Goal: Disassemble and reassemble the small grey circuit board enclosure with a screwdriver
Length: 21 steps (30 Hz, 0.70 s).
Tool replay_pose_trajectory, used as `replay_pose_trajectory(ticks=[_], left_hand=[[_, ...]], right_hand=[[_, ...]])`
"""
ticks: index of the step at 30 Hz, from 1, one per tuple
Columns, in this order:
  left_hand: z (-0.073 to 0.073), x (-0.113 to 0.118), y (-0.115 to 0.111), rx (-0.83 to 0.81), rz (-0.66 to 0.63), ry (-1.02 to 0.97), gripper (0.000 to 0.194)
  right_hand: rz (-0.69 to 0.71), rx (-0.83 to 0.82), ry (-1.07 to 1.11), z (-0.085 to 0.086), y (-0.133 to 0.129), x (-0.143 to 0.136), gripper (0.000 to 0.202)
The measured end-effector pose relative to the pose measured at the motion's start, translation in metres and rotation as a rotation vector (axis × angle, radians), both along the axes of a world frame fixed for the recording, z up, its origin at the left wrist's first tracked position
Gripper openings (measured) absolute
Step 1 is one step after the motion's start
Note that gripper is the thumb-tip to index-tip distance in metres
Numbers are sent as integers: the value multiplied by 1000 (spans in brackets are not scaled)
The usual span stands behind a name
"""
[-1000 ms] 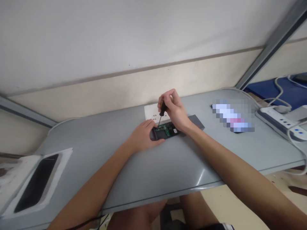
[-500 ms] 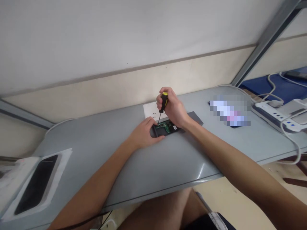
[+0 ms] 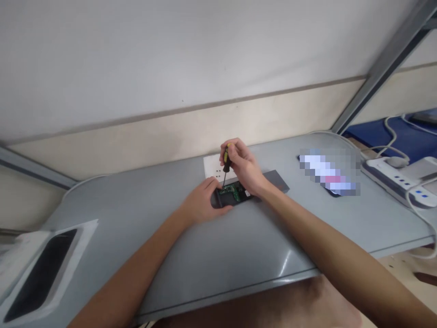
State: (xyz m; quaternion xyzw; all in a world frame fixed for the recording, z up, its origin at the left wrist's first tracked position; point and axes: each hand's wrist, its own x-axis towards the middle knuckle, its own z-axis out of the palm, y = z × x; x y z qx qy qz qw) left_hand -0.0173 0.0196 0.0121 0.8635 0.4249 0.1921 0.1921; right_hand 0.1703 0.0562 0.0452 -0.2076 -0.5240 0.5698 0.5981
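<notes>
My right hand (image 3: 246, 169) is closed around a screwdriver (image 3: 226, 160) with a black and yellow handle. Its thin shaft slants down, and the tip meets the upper left part of a green circuit board (image 3: 235, 192) inside an opened dark device case (image 3: 226, 199). My left hand (image 3: 200, 200) grips the left end of that case, fingers on the far edge and thumb along the near edge. Behind the case lies a white sheet (image 3: 210, 166) with several small dark screws on it. A flat dark grey panel (image 3: 277, 180) sits to the right, partly hidden by my right wrist.
A phone (image 3: 327, 175) with a blurred-out screen lies on the grey table (image 3: 164, 191) at the right. Beyond it is a white power strip (image 3: 401, 180) with cables. At the left, a black tablet-like slab (image 3: 43, 273) rests on papers. A wall rises behind the table.
My view has tilted up slightly, so the scene sits lower. My right hand has turned a little on the screwdriver, its thumb now against the handle. The tip stays by the board's left end.
</notes>
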Motion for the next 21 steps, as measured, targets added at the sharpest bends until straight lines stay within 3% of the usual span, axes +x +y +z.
replay_pose_trajectory(ticks=[4,8,21], left_hand=[[1,0,-1,-49,51,-10,43],[2,-1,-2,-111,114,-8,47],[-1,0,0,-30,58,2,46]], right_hand=[[95,-6,-3,0,-1,-2,36],[82,-86,67,4,-9,-8,34],[24,-64,-23,10,0,2,45]])
